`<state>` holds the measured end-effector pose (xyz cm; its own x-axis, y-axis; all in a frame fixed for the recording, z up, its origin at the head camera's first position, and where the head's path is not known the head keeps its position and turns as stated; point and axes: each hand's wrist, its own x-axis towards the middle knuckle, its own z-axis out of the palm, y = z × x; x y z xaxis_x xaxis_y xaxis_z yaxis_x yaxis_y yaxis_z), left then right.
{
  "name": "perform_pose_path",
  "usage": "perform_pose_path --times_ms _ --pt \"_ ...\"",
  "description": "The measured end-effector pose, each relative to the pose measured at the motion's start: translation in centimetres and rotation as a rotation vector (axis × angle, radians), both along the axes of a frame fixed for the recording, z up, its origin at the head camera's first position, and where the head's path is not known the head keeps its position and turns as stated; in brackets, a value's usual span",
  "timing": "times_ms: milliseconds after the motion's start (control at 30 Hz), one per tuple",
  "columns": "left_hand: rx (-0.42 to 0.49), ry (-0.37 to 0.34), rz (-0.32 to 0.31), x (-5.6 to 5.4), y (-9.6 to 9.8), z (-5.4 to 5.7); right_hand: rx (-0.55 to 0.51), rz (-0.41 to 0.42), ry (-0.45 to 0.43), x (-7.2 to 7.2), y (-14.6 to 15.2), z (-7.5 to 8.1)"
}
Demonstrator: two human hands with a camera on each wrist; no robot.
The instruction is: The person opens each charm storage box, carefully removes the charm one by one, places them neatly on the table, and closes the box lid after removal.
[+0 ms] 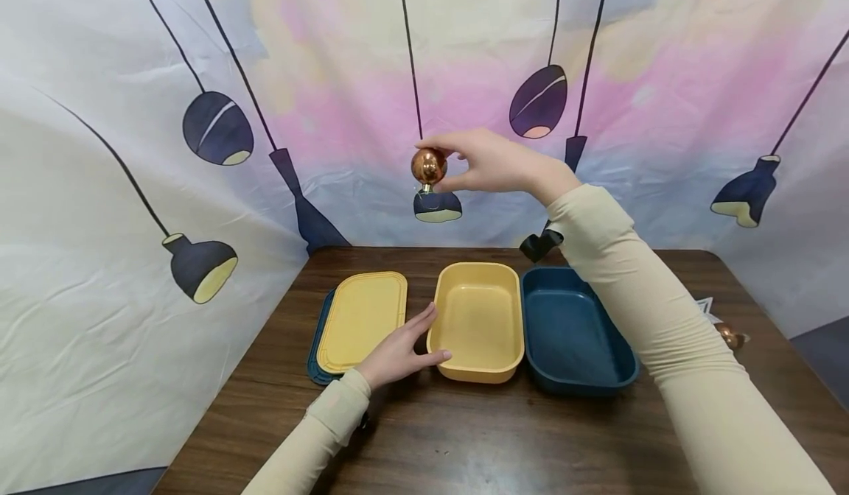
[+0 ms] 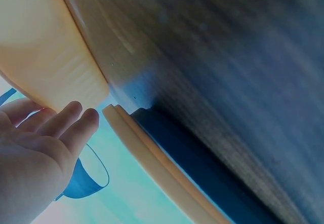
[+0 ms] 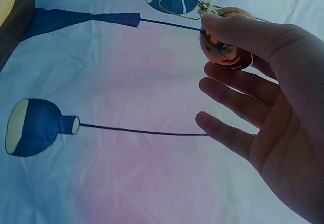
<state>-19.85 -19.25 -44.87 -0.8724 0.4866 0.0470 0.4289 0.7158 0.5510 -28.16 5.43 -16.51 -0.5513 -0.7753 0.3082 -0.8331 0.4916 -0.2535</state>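
High above the table, my right hand (image 1: 487, 162) pinches a shiny copper Christmas ball (image 1: 428, 165) between thumb and fingers. The right wrist view shows the ball (image 3: 226, 46) with its gold cap and a thin loop of cord. Below it stands a yellow box (image 1: 477, 376), with nothing inside. My left hand (image 1: 398, 351) rests at that box's left side, fingers nearly straight along the wall and thumb near the front corner. Touching distance right of the yellow box is a dark blue box (image 1: 573, 333), partly covered by my right forearm.
Left of the boxes, a yellow lid (image 1: 363, 318) lies on a dark blue lid (image 1: 316, 359). At the table's right side, another copper ornament (image 1: 729, 336) shows past my right sleeve. A printed cloth (image 1: 371, 60) hangs behind the brown table (image 1: 464, 436).
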Motion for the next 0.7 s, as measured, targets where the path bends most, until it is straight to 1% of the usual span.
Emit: perform_pose_path --times_ms 133,333,533,700 --pt "-0.004 -0.002 0.0 -0.1 0.0 -0.2 -0.022 -0.009 -0.015 0.1 0.9 0.4" --pt "0.004 0.007 -0.011 -0.2 -0.1 -0.2 -0.041 -0.057 -0.042 0.5 2.8 0.7" --pt "-0.001 0.006 0.0 -0.2 -0.1 -0.2 -0.04 -0.072 -0.007 0.7 4.8 1.1" --pt "-0.001 -0.003 0.006 -0.1 -0.3 0.1 -0.052 -0.133 0.027 1.1 7.3 1.4"
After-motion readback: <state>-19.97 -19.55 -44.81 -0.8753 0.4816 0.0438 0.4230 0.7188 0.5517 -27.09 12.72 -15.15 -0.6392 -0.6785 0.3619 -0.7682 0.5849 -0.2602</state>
